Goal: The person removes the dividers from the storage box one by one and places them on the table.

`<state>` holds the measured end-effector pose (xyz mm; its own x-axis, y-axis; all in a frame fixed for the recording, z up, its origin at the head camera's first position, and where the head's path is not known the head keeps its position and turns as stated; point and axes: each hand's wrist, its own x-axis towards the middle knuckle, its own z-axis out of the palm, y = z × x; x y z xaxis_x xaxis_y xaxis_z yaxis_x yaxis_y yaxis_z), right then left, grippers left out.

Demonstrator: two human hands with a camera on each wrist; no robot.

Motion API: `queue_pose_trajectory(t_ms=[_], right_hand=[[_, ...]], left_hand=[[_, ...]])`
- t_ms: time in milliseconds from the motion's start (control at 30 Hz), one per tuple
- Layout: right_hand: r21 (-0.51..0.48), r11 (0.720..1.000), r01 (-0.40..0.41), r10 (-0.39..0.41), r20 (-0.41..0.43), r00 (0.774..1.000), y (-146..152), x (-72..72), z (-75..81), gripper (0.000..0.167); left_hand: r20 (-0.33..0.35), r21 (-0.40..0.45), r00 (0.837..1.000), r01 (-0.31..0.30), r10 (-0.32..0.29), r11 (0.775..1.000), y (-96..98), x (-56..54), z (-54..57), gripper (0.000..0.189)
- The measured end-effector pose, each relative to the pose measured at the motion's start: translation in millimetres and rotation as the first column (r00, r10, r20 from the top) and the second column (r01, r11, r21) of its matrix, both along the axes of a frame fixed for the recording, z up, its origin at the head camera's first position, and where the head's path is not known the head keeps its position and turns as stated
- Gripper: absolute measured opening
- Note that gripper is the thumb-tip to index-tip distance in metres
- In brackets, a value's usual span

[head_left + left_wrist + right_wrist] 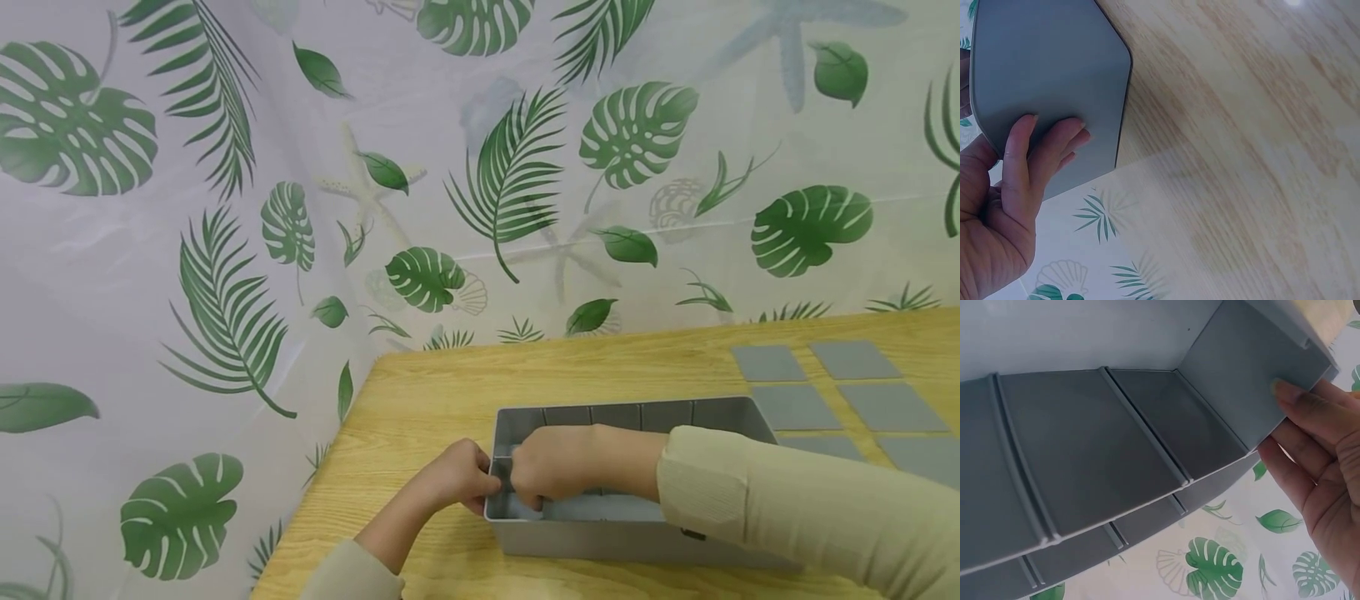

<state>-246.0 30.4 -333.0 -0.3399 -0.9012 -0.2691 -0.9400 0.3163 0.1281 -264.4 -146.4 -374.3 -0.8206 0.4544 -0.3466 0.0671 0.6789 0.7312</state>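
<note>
A long grey box point(585, 539) stands on the wood-grain table. At its left end my left hand point(457, 475) holds the wall, thumb at the rim and fingers against the outer face point(1060, 62). My right hand point(558, 462) reaches down inside near that end. In the right wrist view it pinches a flat grey divider panel point(1229, 369), thumb on the near side and fingers behind. One side of this panel meets a lengthwise grey partition point(1079, 431) with raised slot ribs. The sleeve and forearm cover much of the box's right part in the head view.
Several flat grey panels point(795, 407) lie in rows on the table point(442, 383) to the box's right. More slot ribs run along the box's far wall. A leaf-print curtain point(420, 208) hangs behind and to the left of the table.
</note>
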Motion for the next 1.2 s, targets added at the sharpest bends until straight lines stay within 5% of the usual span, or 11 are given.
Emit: queue_pose_trajectory(t_ms=[167,500,600,700,767,800,933,1000,1100,1200], right_hand=[[0.006,1.0,0.0,0.0,-0.005,1.0,-0.4,0.1,2.1,0.019],[0.03,0.999,-0.03,0.032,-0.055,0.998,0.4,1.5,2.7,0.021],[0.027,0.999,-0.021,0.022,-0.054,0.998,-0.4,1.9,2.3,0.025],[0.019,1.0,-0.009,0.01,-0.048,0.999,-0.8,2.7,1.8,0.034],[0.019,1.0,-0.001,0.001,-0.04,0.999,-0.8,3.1,1.7,0.041],[0.019,1.0,0.003,-0.003,-0.038,0.999,-0.8,3.2,1.8,0.044],[0.018,1.0,0.002,-0.002,-0.03,1.0,-0.9,3.4,2.0,0.044],[0.015,1.0,-0.002,0.002,-0.032,0.999,-0.9,3.7,2.0,0.037],[0.008,1.0,-0.004,0.004,-0.043,0.999,-0.2,4.6,2.2,0.024],[0.001,1.0,-0.006,0.006,-0.059,0.998,0.5,5.3,2.3,0.021]], left_hand=[[0.005,0.001,1.0,0.002,-0.002,1.0,0.1,-0.6,-0.5,0.013],[-0.005,0.053,0.999,0.033,-0.033,0.998,-9.6,-1.1,6.7,0.027],[-0.062,0.092,0.998,-0.001,0.007,0.996,-15.5,-5.1,9.6,0.032],[-0.201,0.098,0.979,0.03,-0.009,0.995,-18.6,-9.2,13.1,0.035],[-0.345,0.033,0.935,0.095,-0.078,0.995,-18.2,-11.0,15.3,0.031],[-0.42,-0.017,0.899,0.128,-0.124,0.992,-17.3,-11.6,16.0,0.028],[-0.643,-0.242,0.703,0.19,-0.304,0.952,-11.2,-12.0,18.6,0.019],[-0.694,-0.319,0.622,0.188,-0.364,0.929,-8.2,-11.9,19.2,0.017],[-0.715,-0.385,0.558,0.19,-0.422,0.903,-5.0,-11.6,20.3,0.015],[-0.708,-0.427,0.535,0.197,-0.462,0.883,-2.8,-12.2,21.9,0.013]])
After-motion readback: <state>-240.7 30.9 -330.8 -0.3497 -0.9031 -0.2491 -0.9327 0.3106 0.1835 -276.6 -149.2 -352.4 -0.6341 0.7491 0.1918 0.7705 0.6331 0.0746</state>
